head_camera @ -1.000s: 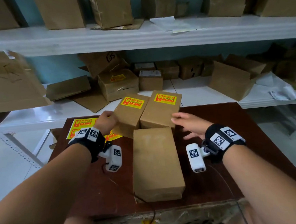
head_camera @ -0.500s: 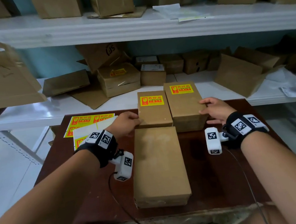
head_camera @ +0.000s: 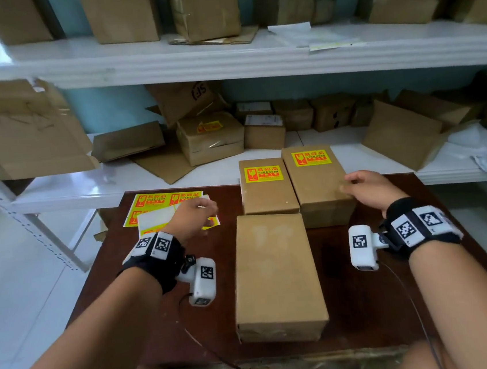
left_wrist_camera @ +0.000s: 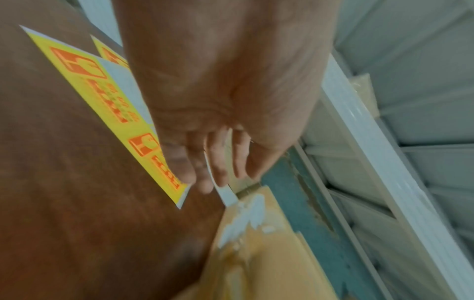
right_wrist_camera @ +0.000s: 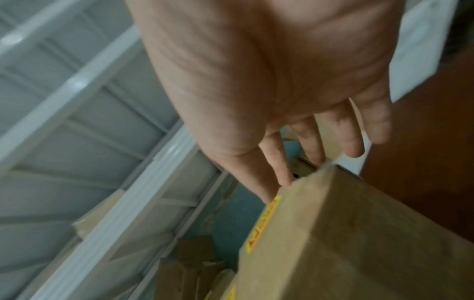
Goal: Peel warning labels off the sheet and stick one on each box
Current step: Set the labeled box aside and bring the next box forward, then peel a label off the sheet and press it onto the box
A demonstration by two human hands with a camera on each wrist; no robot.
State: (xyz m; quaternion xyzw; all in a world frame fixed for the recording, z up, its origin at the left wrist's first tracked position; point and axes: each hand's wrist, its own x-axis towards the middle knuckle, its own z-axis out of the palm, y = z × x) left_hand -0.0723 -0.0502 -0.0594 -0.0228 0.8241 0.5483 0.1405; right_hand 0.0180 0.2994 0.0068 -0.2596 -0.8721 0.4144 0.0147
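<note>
Three brown boxes stand on the dark wooden table (head_camera: 369, 306). The two at the back, the left box (head_camera: 267, 194) and the right box (head_camera: 318, 188), each carry a yellow warning label (head_camera: 263, 173) near the far end. The front box (head_camera: 275, 274) has a bare top. Yellow label sheets (head_camera: 154, 201) (left_wrist_camera: 107, 95) lie at the table's back left, with a white backing sheet over them. My left hand (head_camera: 193, 216) (left_wrist_camera: 205, 162) hovers over these sheets, fingers loosely extended and fingertips at the sheet's edge. My right hand (head_camera: 362, 185) (right_wrist_camera: 307, 158) rests with straight fingers at the right box's (right_wrist_camera: 359, 233) right edge.
White metal shelving (head_camera: 223, 63) behind the table holds several cardboard boxes and flattened cartons; one shelf box (head_camera: 210, 139) bears a yellow label. The lower shelf board (head_camera: 116, 182) runs just past the table's far edge. A cable (head_camera: 218, 358) trails off the table front.
My left hand left the left labelled box and moved left over the label sheets. The two labelled boxes now stand straight, side by side. My right hand stays at the right box.
</note>
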